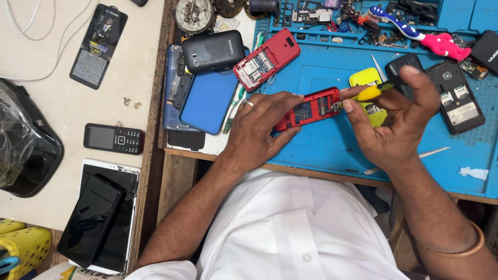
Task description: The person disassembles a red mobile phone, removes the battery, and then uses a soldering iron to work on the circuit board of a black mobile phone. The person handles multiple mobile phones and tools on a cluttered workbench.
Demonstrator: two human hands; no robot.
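Observation:
My left hand (257, 127), with a ring on one finger, grips a small red phone (309, 108) with its back cover off, inner parts facing up. My right hand (397, 122) pinches a yellow-handled tool (371, 92), its tip touching the right end of the red phone. Both hands hover over a blue work mat (321, 145). A bangle circles my right wrist.
On the mat lie another open red phone (267, 58), a yellow phone (365, 78), an open black phone (456, 98), tweezers (433, 152) and loose parts at the far edge. A black phone (212, 50) rests on a blue tablet (207, 101). Left table holds a keypad phone (113, 138) and dark phones (93, 220).

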